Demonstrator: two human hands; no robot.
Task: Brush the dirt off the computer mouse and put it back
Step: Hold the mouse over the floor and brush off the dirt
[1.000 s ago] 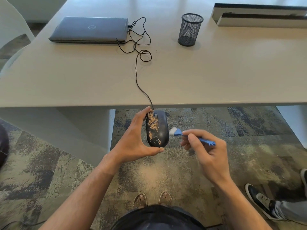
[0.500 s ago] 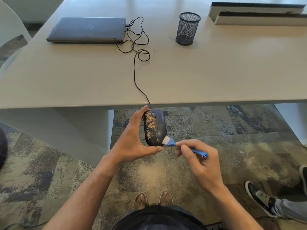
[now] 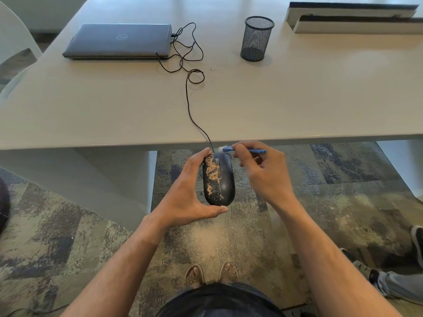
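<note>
Over patchy carpet before the grey table, hands clamped: left hand round mouse, right hand pinching brush.

Left hand gripped black mouse below table edge, over carpet. Tan dirt covered mouse's left half. Right hand pinched blue brush, bristles at mouse front, beside cable.
</note>
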